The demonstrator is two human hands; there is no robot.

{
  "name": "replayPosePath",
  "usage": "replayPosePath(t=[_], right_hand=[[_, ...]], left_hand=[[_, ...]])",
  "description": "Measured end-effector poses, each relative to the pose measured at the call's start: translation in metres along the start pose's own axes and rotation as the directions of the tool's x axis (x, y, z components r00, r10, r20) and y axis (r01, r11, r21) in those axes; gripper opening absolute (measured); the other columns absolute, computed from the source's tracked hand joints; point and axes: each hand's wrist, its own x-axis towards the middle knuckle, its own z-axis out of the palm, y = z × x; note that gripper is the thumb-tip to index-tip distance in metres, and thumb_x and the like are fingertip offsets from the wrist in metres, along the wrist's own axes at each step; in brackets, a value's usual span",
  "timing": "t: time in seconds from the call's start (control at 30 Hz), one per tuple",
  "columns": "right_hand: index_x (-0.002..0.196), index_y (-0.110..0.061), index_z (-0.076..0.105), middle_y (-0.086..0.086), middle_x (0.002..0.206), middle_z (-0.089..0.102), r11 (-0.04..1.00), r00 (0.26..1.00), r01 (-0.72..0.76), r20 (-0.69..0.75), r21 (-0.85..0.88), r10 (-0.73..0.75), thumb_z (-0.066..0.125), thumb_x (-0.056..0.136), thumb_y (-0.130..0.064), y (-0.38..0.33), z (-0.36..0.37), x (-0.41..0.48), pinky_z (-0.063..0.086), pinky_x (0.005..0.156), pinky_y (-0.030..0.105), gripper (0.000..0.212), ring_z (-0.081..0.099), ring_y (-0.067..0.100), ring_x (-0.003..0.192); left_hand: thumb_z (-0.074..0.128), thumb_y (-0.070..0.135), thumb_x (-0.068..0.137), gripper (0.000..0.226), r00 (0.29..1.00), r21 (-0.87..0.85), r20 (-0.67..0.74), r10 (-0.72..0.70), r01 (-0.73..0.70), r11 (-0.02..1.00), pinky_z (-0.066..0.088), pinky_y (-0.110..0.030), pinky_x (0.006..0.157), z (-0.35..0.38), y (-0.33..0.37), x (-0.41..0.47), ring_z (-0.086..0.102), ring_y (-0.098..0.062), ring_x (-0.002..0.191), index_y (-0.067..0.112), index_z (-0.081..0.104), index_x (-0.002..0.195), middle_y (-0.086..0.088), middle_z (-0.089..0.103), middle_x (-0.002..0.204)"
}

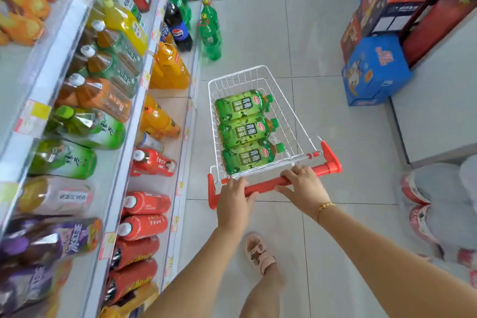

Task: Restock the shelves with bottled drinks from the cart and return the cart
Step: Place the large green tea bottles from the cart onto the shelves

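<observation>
Head view. Item 1: white wire cart [240, 80] on the tiled aisle, just beside the shelves [126, 162] on our left. Contents: 3 green bottles [244, 129] lying side by side. Our left hand [233, 201] and right hand [303, 187] grasp the red handle [263, 184], fingers curled over it.

The white wire cart basket [285, 113] has a red plastic handle bar [265, 184]. Its three plastic tea bottles [244, 131] wear bright green, leaf-printed labels with white and dark lettering (plus a small red oval logo each) and green caps. The square floor tiles [322, 41] are pale grey, and a cardboard box [374, 75] is blue with red lettering.
</observation>
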Motion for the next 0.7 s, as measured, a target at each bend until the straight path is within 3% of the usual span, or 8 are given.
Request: replayPosePath(t=[0.17,0.27,0.37,0.43,0.7], right_hand=[[0.100,-0.022,0.062,0.000,0.088,0.058,0.997,0.999,0.025,-0.021,-0.073,-0.026,0.028,0.083,-0.061,0.002,0.038,-0.070,0.037,0.094,0.038,0.055,0.055,0.026,0.090],[0.114,-0.023,0.056,0.002,0.107,0.057,0.995,0.999,0.030,0.023,-0.094,-0.028,0.037,0.091,-0.057,0.005,0.049,-0.106,0.030,0.102,0.036,0.045,0.050,0.026,0.108],[0.121,-0.022,0.053,0.004,0.118,0.056,0.997,0.999,0.015,0.033,-0.079,-0.012,0.041,0.092,-0.054,0.007,0.057,-0.135,0.026,0.104,0.035,0.045,0.045,0.026,0.117],[0.119,-0.022,0.055,0.005,0.117,0.056,0.998,0.999,0.010,0.031,-0.065,-0.008,0.042,0.091,-0.054,0.008,0.063,-0.153,0.027,0.103,0.036,0.044,0.046,0.027,0.116],[0.111,-0.023,0.057,0.004,0.110,0.057,0.999,1.000,0.004,0.006,-0.035,-0.004,0.044,0.091,-0.053,0.014,0.086,-0.212,0.027,0.104,0.037,0.039,0.047,0.026,0.112]], left_hand=[[0.076,0.032,0.075,0.028,0.995,0.082,0.004,0.101,-0.101,0.992,0.041,-0.025,0.052,0.015,-0.006,-0.074,0.059,-0.021,0.065,0.012,0.060,0.086,-0.004,0.061,0.077],[0.076,0.032,0.075,0.030,0.995,0.111,-0.029,0.098,-0.094,0.989,0.046,-0.029,0.052,0.027,-0.008,-0.113,0.061,-0.026,0.067,0.009,0.061,0.085,-0.007,0.063,0.077],[0.065,0.037,0.084,0.033,0.999,0.086,-0.026,0.039,-0.037,0.996,0.047,-0.034,0.069,0.033,-0.003,-0.144,0.061,-0.028,0.089,0.008,0.061,0.099,-0.010,0.064,0.096],[0.061,0.038,0.087,0.035,1.000,0.064,-0.016,0.010,-0.009,0.998,0.045,-0.033,0.077,0.037,0.001,-0.163,0.058,-0.026,0.098,0.009,0.060,0.107,-0.009,0.063,0.106],[0.065,0.035,0.084,0.032,0.999,0.029,-0.053,0.014,-0.012,1.000,0.042,-0.030,0.077,0.051,0.004,-0.224,0.057,-0.025,0.097,0.009,0.060,0.102,-0.009,0.062,0.104]])
